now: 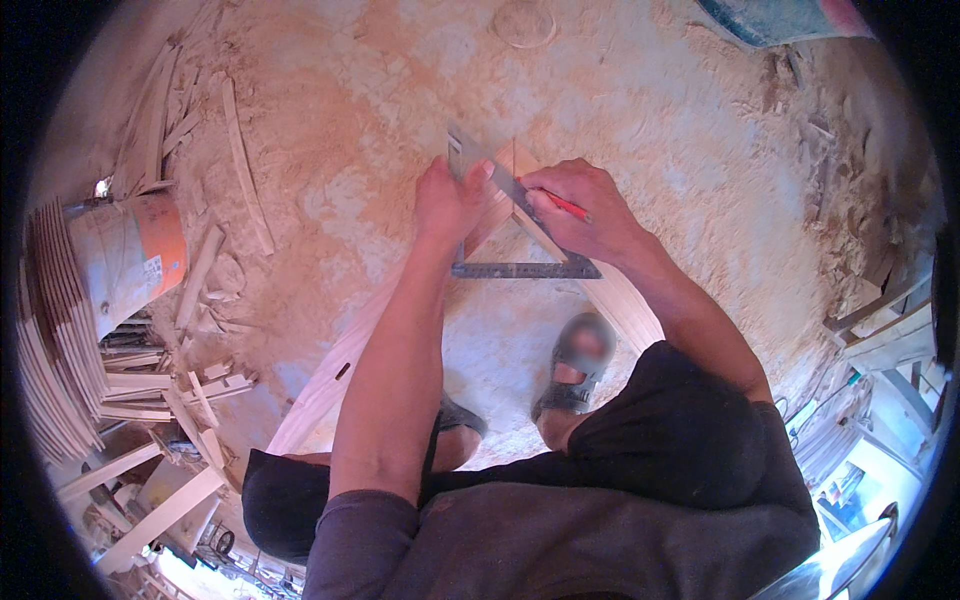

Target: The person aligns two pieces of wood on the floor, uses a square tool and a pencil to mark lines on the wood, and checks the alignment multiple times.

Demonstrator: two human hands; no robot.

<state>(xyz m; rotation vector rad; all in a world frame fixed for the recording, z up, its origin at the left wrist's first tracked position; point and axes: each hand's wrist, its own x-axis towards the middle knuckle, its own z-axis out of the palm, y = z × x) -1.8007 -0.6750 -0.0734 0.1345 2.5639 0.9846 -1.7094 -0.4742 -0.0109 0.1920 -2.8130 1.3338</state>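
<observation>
A dark metal triangular set square (522,271) lies across two pale wooden boards that meet at an angle in front of me. The left board (335,385) runs down past my left forearm and has a short dark slot. The right board (622,305) slants down toward my right knee. My left hand (450,205) is closed on the square's left side, its thumb pressing the slanted edge near the boards' meeting point. A red pencil (570,206) is pinched in my right hand (585,200), beside that same slanted edge. The pencil's tip is partly hidden by my fingers.
Sawdust covers the floor (350,150). On the left are a white and orange bucket (130,250), stacked curved wooden strips (55,330) and scattered offcuts (140,390). Wooden frames (895,320) stand at the right. My sandalled foot (575,365) is between the boards.
</observation>
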